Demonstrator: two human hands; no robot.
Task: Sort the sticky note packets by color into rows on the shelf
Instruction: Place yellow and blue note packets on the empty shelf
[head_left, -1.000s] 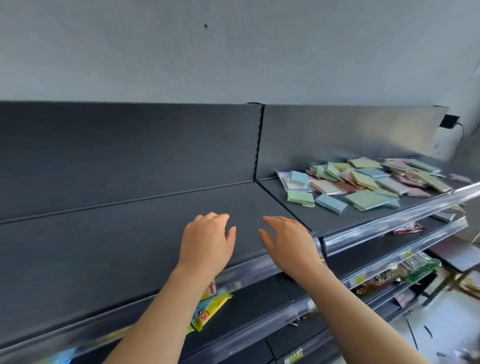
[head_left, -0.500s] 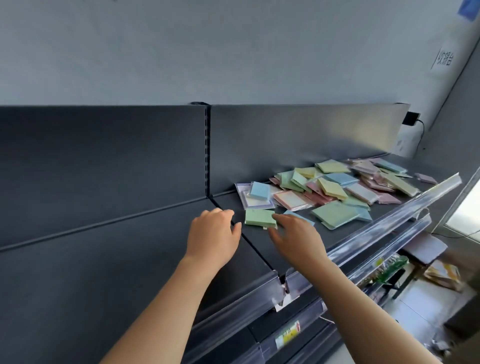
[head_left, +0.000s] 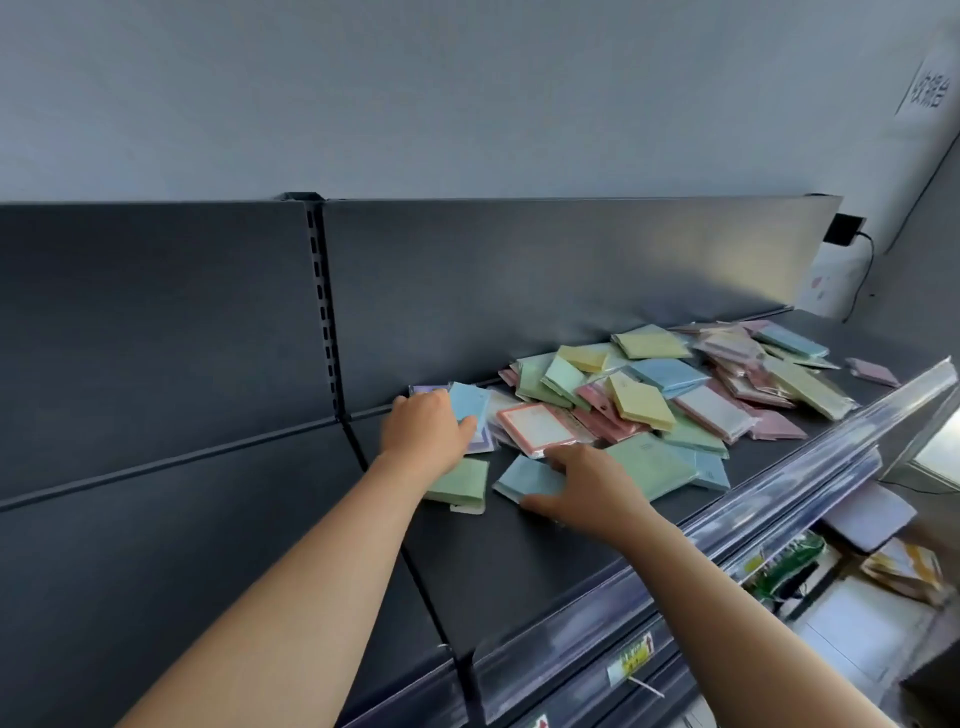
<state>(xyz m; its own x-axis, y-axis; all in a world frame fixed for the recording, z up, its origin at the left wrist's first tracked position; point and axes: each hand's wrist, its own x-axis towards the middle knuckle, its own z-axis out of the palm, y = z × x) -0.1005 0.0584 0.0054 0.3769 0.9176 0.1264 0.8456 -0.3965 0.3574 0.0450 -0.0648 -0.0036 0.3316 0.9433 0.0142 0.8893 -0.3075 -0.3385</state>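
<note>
A loose heap of sticky note packets (head_left: 670, 395) in green, yellow, blue, pink and purple lies on the dark shelf (head_left: 545, 551), right of the upright divider. My left hand (head_left: 423, 434) is at the heap's left end; its fingers and thumb close around a light blue packet (head_left: 470, 402) that lies on a purple one. My right hand (head_left: 589, 486) holds another blue packet (head_left: 527, 478) on the shelf, fingers on top and thumb at its near edge. A green packet (head_left: 460, 483) lies flat between my two hands.
Left of the divider post (head_left: 324, 306) runs a bare dark shelf section (head_left: 182, 545). A clear price rail (head_left: 810, 488) edges the shelf front. Lower shelves at the right hold packaged goods (head_left: 784, 566). A black plug and cable (head_left: 844, 231) hang on the right wall.
My view has shifted right, toward the heap. Both hands have reached forward from the shelf's front edge onto the packets, left onto the far blue one, right onto the near blue one.
</note>
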